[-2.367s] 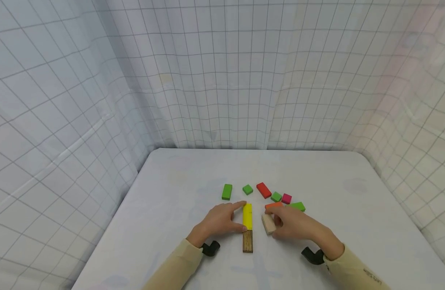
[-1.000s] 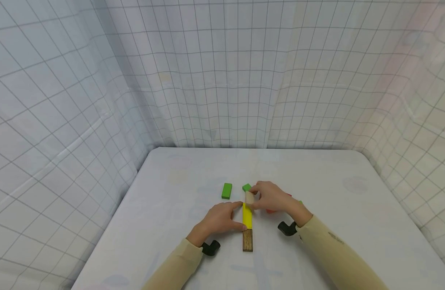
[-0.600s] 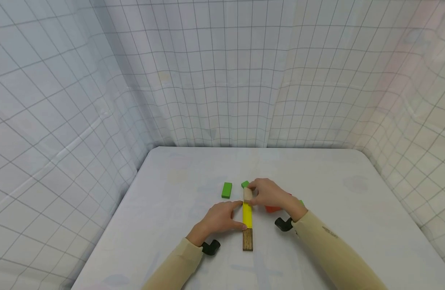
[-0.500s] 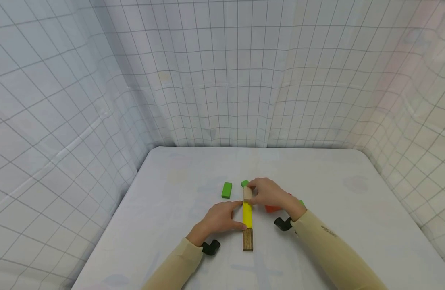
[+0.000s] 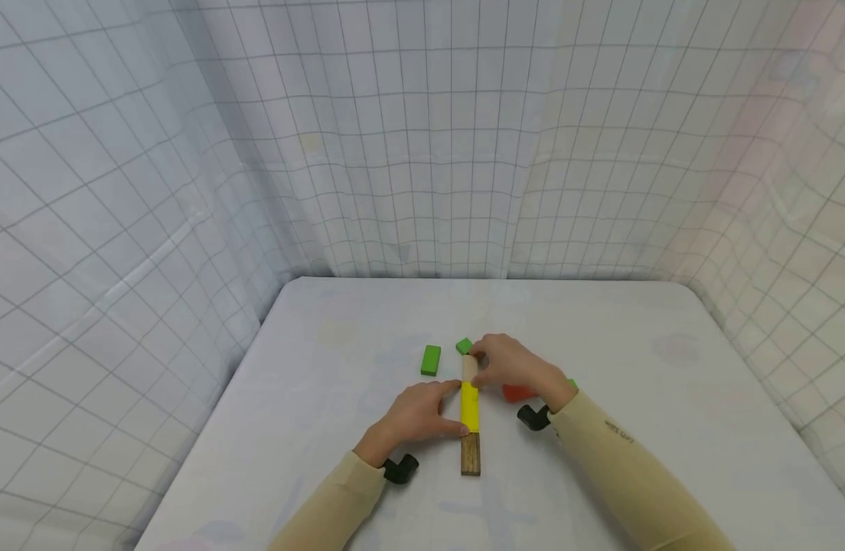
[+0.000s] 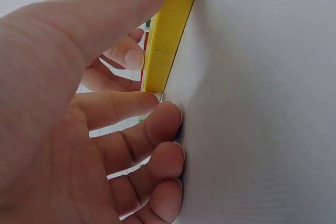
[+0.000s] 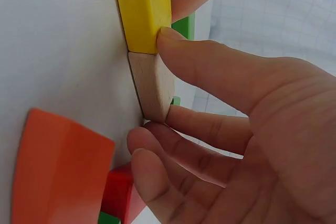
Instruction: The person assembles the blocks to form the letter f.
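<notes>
Beige block (image 5: 469,368) now laid against yellow block (image 5: 469,409), right hand (image 5: 512,367) lower

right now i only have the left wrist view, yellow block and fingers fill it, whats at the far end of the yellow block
Observer: A pale wooden block lies end to end against the yellow block, touching it.
Operator: is anyone holding that pale one
Observer: Yes, the right hand pinches it, thumb on one side, fingers at its far end.
Operator: and the near end of the yellow one
Observer: A dark brown block butts against it, so the three make one straight row on the table.
Operator: what does my left hand look like from above
Observer: The left hand rests beside the row, thumb and forefinger touching the yellow block's side.
</notes>
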Tool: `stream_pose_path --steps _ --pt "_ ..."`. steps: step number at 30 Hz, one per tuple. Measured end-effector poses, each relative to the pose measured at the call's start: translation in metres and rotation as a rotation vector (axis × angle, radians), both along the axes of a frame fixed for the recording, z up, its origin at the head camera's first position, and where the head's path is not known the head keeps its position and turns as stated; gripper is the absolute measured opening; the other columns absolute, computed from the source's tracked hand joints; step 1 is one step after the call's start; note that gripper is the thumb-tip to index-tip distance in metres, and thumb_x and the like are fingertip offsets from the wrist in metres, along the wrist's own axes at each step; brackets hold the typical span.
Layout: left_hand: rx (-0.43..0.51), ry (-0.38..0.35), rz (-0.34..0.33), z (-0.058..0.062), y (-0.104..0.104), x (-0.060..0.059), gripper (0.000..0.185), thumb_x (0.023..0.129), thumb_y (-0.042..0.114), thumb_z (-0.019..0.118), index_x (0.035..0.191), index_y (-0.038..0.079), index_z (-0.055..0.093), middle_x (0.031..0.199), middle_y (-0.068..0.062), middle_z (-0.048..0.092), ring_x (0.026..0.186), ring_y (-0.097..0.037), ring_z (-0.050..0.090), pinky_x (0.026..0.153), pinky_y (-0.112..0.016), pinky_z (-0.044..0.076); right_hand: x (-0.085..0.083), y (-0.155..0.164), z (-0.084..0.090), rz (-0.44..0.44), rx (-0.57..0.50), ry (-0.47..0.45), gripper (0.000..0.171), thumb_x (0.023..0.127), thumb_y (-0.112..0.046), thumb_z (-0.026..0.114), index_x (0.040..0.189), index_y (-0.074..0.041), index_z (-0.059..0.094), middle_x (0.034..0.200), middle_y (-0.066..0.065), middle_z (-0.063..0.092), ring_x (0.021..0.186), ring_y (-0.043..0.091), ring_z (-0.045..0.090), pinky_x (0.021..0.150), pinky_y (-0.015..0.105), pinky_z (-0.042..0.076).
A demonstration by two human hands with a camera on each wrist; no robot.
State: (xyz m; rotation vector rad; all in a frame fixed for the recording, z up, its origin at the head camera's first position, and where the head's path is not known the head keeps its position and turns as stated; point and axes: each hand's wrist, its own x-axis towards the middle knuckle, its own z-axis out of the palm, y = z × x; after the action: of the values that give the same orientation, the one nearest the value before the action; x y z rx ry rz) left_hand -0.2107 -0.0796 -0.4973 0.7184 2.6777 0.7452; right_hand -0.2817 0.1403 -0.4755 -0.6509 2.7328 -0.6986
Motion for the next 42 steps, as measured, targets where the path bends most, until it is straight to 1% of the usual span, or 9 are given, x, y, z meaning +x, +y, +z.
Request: stream_pose_path --steps 2,7,9,12,20,28,35,42 --pt "0.000 0.004 -0.003 0.0001 0.0007 -0.0003 0.085 0.080 0.054 0.081 0.147 0.012 0.053 0.065 0.004 0.047 0.060 -0.011 0.043 0.056 -0.027 0.034 -0.0016 0.0001 0.0003 0.005 0.011 -0.002 0.051 0.079 -0.027 0.087 0.123 -0.008 0.070 0.110 -0.002 0.066 0.096 0.015 0.056 0.088 0.034 0.049" --pt "-0.012 0.005 -0.009 -0.0011 0.0010 -0.0010 0.086 0.078 0.054 0.082 0.147 0.012 0.053 0.064 0.004 0.049 0.057 -0.010 0.043 0.053 -0.026 0.033 -0.0022 -0.0010 -0.0005 0.017 -0.001 -0.038 0.045 0.082 -0.025 0.085 0.120 -0.007 0.070 0.085 -0.003 0.065 0.079 0.015 0.057 0.073 0.031 0.049" --pt "-0.013 0.005 -0.010 -0.0015 0.0009 -0.0012 0.086 0.078 0.054 0.082 0.147 0.012 0.053 0.063 0.004 0.050 0.056 -0.010 0.044 0.053 -0.026 0.033 -0.0015 -0.0018 -0.0003 0.014 -0.015 -0.051 0.044 0.083 -0.023 0.085 0.121 -0.006 0.069 0.078 -0.003 0.063 0.074 0.016 0.057 0.068 0.031 0.049" --pt "-0.015 0.008 -0.010 -0.0020 0.0012 -0.0012 0.086 0.078 0.054 0.082 0.148 0.013 0.052 0.063 0.004 0.049 0.055 -0.010 0.043 0.052 -0.026 0.032 -0.0006 -0.0031 0.0004 0.002 -0.026 -0.053 0.046 0.083 -0.022 0.085 0.123 -0.005 0.069 0.076 -0.005 0.063 0.072 0.015 0.057 0.067 0.029 0.049" --pt "-0.029 0.016 -0.008 -0.0021 0.0014 -0.0010 0.088 0.077 0.054 0.083 0.148 0.013 0.052 0.058 0.004 0.044 0.052 -0.010 0.038 0.050 -0.025 0.027 0.0001 -0.0046 -0.0007 -0.034 -0.053 -0.076 0.053 0.082 -0.018 0.085 0.128 0.000 0.066 0.074 -0.004 0.064 0.068 0.014 0.058 0.064 0.027 0.049" --pt "-0.045 0.030 -0.023 -0.0003 0.0010 0.0001 0.087 0.079 0.054 0.082 0.149 0.013 0.051 0.062 0.004 0.046 0.053 -0.010 0.040 0.051 -0.025 0.028 0.0007 -0.0053 -0.0012 -0.046 -0.057 -0.080 0.054 0.081 -0.019 0.086 0.129 -0.001 0.067 0.071 -0.005 0.065 0.065 0.014 0.058 0.062 0.028 0.049" --pt "-0.042 0.037 -0.035 -0.0015 0.0013 -0.0006 0.087 0.079 0.054 0.081 0.149 0.012 0.051 0.062 0.004 0.046 0.054 -0.010 0.040 0.051 -0.025 0.028 0.0019 -0.0052 -0.0006 -0.046 -0.060 -0.068 0.055 0.081 -0.018 0.086 0.129 0.000 0.067 0.071 -0.005 0.065 0.064 0.014 0.058 0.061 0.028 0.049" --pt "-0.045 0.035 -0.039 -0.0009 0.0007 -0.0005 0.087 0.080 0.054 0.081 0.150 0.012 0.050 0.064 0.004 0.047 0.055 -0.010 0.041 0.052 -0.025 0.029 0.0052 -0.0068 0.0011 -0.071 -0.065 -0.088 0.055 0.082 -0.018 0.086 0.130 0.000 0.066 0.069 -0.003 0.064 0.062 0.015 0.058 0.061 0.028 0.049"
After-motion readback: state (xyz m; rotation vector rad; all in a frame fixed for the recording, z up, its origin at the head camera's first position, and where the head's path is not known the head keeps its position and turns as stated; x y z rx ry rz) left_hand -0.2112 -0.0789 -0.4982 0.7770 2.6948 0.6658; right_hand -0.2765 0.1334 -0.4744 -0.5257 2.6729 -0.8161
